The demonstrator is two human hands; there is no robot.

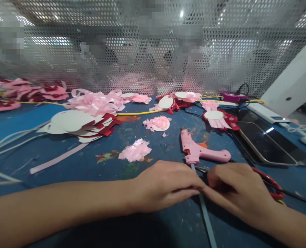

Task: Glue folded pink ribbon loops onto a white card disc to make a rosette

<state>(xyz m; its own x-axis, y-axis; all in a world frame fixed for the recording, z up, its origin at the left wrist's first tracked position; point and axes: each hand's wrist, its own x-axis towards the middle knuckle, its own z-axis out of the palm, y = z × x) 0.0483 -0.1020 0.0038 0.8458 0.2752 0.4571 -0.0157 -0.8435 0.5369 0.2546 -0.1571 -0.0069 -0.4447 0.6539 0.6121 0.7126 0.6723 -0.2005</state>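
My left hand and my right hand meet at their fingertips low over the table. Both have closed fingers, pinched together, and whatever lies between them is hidden. A long grey glue stick runs beneath the fingertips from the back of a pink glue gun. That glue gun lies just beyond my hands, nozzle pointing away. Red-handled scissors lie partly under my right hand. Past my left hand is a cluster of pale pink ribbon pieces. Farther back rests a white disc with pink frills.
White and red card cutouts and looped pink ribbon lie at left. Rosettes line the back beside a yellow cable. A dark phone or tablet and a power strip sit right. A perforated metal panel stands behind.
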